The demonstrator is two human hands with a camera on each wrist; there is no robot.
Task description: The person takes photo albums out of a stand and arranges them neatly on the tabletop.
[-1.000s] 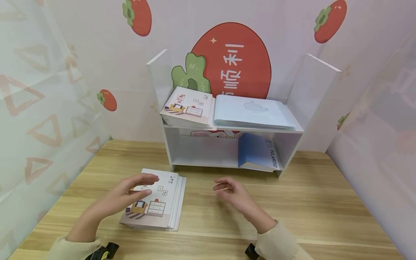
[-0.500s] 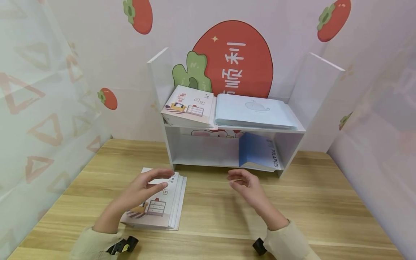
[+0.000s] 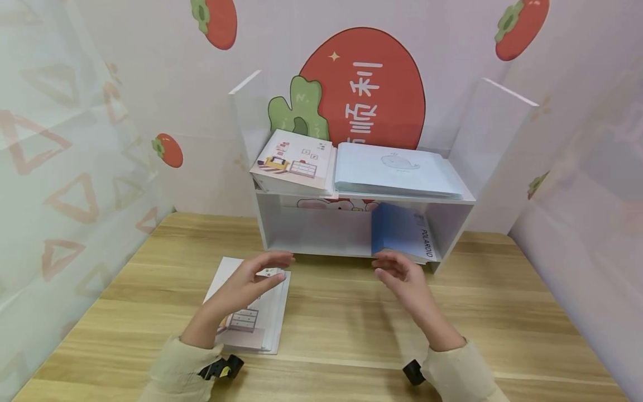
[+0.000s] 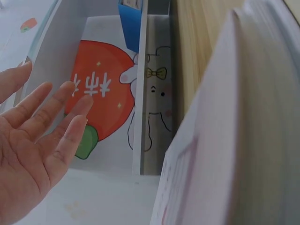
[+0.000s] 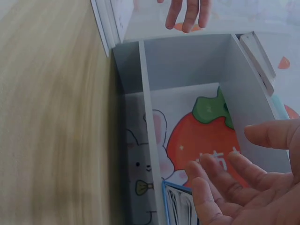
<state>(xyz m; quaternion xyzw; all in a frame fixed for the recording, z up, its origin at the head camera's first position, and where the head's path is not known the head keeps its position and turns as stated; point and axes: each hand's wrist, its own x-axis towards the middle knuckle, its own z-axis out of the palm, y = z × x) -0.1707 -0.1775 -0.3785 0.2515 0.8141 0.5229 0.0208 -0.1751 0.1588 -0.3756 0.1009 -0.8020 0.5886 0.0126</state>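
My left hand [image 3: 243, 290] hangs over a stack of white books [image 3: 268, 329] on the table, fingers loosely bent, holding nothing. The top cover shows a drawn room with a chest of drawers; the hand hides part of it. My right hand [image 3: 412, 287] is raised above the table in front of the shelf, palm facing inward, also with nothing in it. Its fingertips overlap the lower corner of a blue book [image 3: 399, 229] marked POLAROID in the head view. In the left wrist view the stack's pages [image 4: 262, 117] loom close at the right.
A white two-level shelf [image 3: 321, 231] stands at the back of the wooden table [image 3: 341, 346]. Its upper level bears white books [image 3: 296, 162] and light blue whale-cover books [image 3: 392, 167]; the blue book leans at the lower right. Patterned sheets [image 3: 75, 167] enclose the sides.
Both hands have shifted to the right and a little toward the shelf, keeping about the same relaxed pose. The books and shelf stay where they were; the head view tilts slightly.
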